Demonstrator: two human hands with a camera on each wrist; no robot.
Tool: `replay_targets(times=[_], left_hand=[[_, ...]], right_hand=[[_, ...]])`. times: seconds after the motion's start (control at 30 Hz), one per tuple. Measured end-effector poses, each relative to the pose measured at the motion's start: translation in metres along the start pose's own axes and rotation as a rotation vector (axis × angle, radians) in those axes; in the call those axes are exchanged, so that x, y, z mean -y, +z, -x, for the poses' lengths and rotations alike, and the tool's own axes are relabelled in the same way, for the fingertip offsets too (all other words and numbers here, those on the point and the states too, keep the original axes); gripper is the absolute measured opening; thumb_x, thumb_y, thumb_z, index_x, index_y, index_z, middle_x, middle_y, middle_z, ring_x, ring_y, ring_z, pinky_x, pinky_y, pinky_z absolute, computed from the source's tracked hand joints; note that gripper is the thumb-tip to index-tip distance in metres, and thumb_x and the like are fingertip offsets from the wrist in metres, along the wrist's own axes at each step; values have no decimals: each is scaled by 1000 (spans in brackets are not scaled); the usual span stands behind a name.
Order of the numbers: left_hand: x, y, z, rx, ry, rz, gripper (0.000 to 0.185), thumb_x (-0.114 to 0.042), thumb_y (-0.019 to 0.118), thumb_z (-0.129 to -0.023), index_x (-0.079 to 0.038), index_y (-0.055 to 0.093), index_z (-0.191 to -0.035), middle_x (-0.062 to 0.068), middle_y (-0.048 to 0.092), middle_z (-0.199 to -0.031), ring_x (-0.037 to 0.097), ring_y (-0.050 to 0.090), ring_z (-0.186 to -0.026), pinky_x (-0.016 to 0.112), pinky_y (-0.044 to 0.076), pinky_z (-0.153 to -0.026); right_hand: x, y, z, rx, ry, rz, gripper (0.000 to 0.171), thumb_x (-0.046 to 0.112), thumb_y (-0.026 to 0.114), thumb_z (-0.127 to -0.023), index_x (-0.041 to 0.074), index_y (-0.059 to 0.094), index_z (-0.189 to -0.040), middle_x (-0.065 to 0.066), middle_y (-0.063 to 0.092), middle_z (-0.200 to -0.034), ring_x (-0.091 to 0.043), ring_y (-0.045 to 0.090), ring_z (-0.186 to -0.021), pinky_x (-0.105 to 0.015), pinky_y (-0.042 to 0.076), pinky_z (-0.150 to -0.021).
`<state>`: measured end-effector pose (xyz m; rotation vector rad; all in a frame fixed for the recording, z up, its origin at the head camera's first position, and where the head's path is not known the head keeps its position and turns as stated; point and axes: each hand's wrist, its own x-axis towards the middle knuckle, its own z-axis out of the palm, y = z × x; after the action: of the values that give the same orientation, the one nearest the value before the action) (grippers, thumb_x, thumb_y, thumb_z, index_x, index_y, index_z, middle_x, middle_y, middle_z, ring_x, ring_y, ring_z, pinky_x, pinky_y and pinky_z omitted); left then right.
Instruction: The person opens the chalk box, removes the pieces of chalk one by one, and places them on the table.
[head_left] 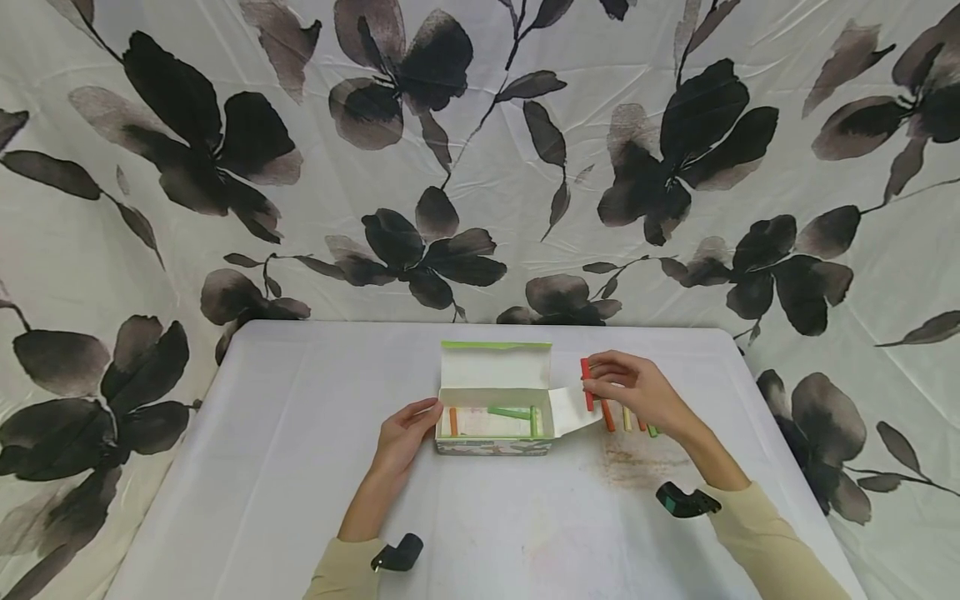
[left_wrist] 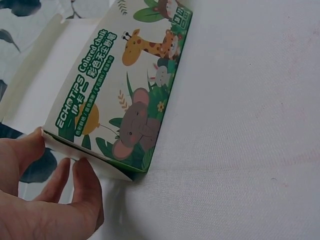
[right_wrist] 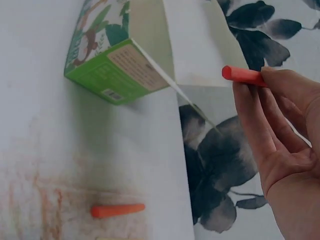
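An open chalk box (head_left: 492,447) stands on the white table, its lid raised at the back. Inside lie an orange chalk stick (head_left: 453,422) and green chalk sticks (head_left: 510,412). At the box's left end, my left hand (head_left: 403,442) holds the side flap (left_wrist: 107,167), thumb at the top edge and fingertips against the flap. Beyond the right side flap (head_left: 573,410), my right hand (head_left: 637,390) pinches a red chalk stick (right_wrist: 243,75) between thumb and fingers, above the table. Several more sticks lie below it, including an orange-red one (right_wrist: 117,210); the hand partly hides them.
Brownish-orange chalk smudges (head_left: 637,458) mark the table right of the box. A floral cloth (head_left: 480,167) hangs behind the table's back edge. White table surface (head_left: 315,400) extends left of the box and in front of it.
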<state>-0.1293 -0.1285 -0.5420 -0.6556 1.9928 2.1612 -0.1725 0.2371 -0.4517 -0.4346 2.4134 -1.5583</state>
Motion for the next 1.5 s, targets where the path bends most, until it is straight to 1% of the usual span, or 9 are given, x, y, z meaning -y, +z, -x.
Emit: replay_targets(times=[0.2,0.43,0.53,0.67,0.83,1.03,1.23,1.37,1.5], left_hand=[[0,0,0,-2,2,-7,41,-19,76,-96,3,66,-129,13,72,-113,16,66,-103,15,52,-80],[0,-1,1,2,-11,-11,44,-22,77,-95,1,66,-130,14,72,-117,16,66,-105,15,51,-82],[0,-1,1,2,-15,-13,44,-23,77,-95,1,66,-130,12,71,-115,18,65,-107,15,51,-82],[-1,-1,1,-1,-17,-30,43,-23,77,-95,0,66,-130,11,71,-114,21,65,-109,15,51,-82],[-3,-1,2,4,-10,-30,44,-23,75,-97,2,64,-131,15,69,-119,22,65,-111,16,51,-83],[-3,-1,2,0,-9,-36,44,-23,75,-97,2,64,-131,14,69,-117,15,65,-105,15,50,-83],[-2,-1,2,6,-11,-20,45,-24,76,-96,1,65,-131,14,69,-119,14,65,-105,16,51,-85],[-2,-2,3,9,-13,-28,46,-26,76,-96,1,64,-132,14,68,-122,14,65,-106,18,50,-87],[-4,-2,4,6,-19,-34,46,-26,76,-96,0,64,-132,14,67,-123,15,64,-107,20,50,-91]], right_hand=[[-14,-11,13,-32,41,-65,48,17,74,-97,-3,56,-137,-23,66,-123,-13,72,-100,-32,59,-87],[-30,-20,32,-70,67,-34,46,18,72,-99,-5,57,-136,-23,66,-120,-9,71,-99,-25,57,-86],[-39,-22,41,-81,91,-38,46,18,73,-98,-6,57,-135,-23,66,-119,-9,71,-98,-28,58,-85],[-53,-21,54,-96,126,-38,47,17,73,-98,-7,56,-135,-23,66,-119,-8,70,-98,-28,59,-83],[-70,-15,66,-107,169,-39,50,18,73,-98,-9,55,-136,-22,66,-120,-5,69,-99,-22,56,-83],[-88,-3,74,-113,198,-43,50,18,74,-97,-8,56,-136,-21,68,-118,-8,70,-98,-23,57,-82],[-102,12,76,-103,248,-19,53,21,77,-95,-8,57,-135,-16,70,-114,-12,71,-94,-23,56,-80],[-104,21,74,-101,241,23,49,19,77,-94,-10,60,-130,-14,71,-109,-15,72,-89,-23,56,-78],[-99,29,70,-147,220,134,41,17,82,-90,-8,67,-119,-9,74,-97,-15,71,-81,-23,56,-72]])
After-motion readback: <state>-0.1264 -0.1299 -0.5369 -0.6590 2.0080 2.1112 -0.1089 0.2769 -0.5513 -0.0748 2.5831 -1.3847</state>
